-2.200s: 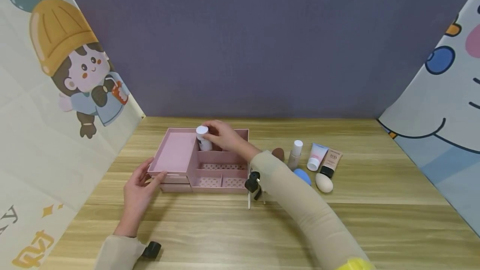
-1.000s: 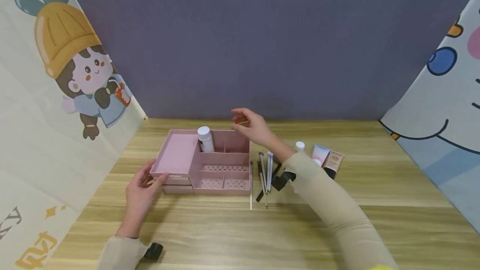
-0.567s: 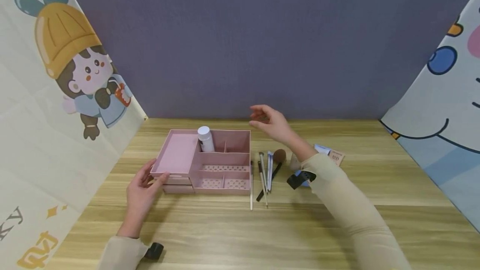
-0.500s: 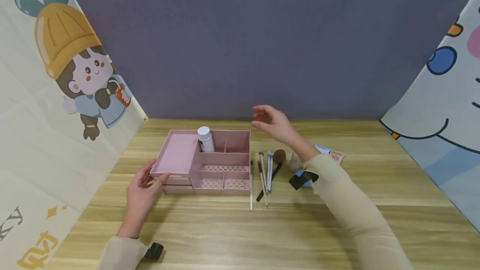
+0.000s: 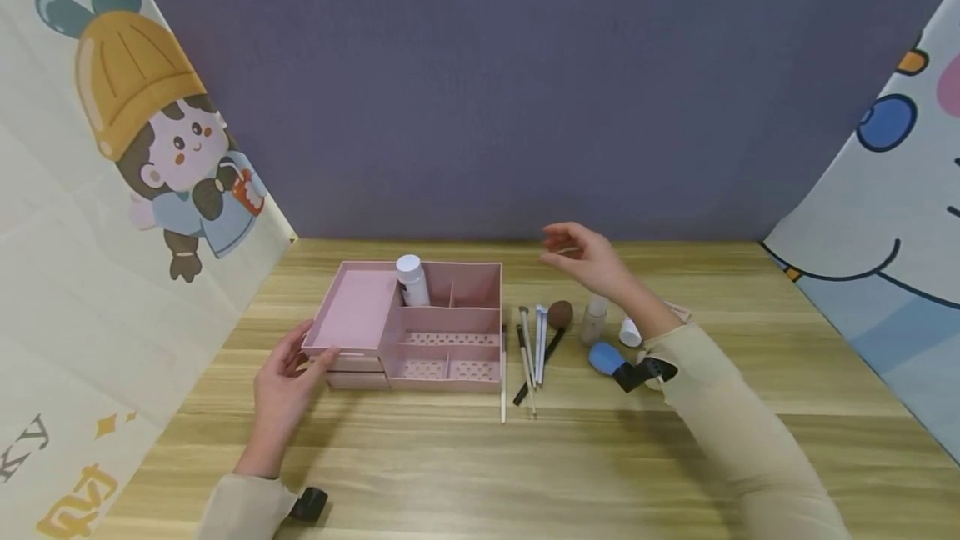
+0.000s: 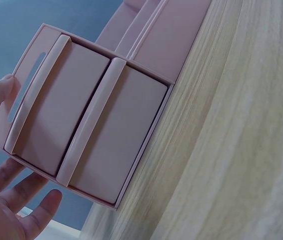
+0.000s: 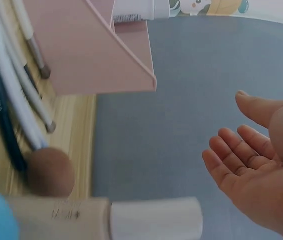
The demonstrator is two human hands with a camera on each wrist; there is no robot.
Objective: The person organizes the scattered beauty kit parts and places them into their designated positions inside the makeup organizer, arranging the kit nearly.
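At the far left, a cartoon-printed panel is seen standing along the edge of the wooden table. The left hand is laid against the near left corner of the pink organizer, with the thumb pressed to the front corner of the flat lidded section and the fingers extended and relaxed beside the two stacked drawers; in the left wrist view the thumb tip is seen touching the frame beside a slot, the remaining fingers spread below the drawer fronts, and nothing is gripped. A white-capped bottle is stood upright in the back compartment of the organizer, just right of the lidded section, and the perforated front compartments are seen without contents. Just beside the right wall of the organizer, several slim makeup brushes are laid side by side on the table, with a brown round-headed brush among them. Further right, a small beige bottle with a white cap is stood, with a blue sponge near it and a white tube cap partly hidden behind the forearm. The right hand is held in the air above the table, behind these items and well apart from the organizer, its fingers loosely bent and its palm empty, as confirmed in the right wrist view. A second cartoon panel is stood at the far right.
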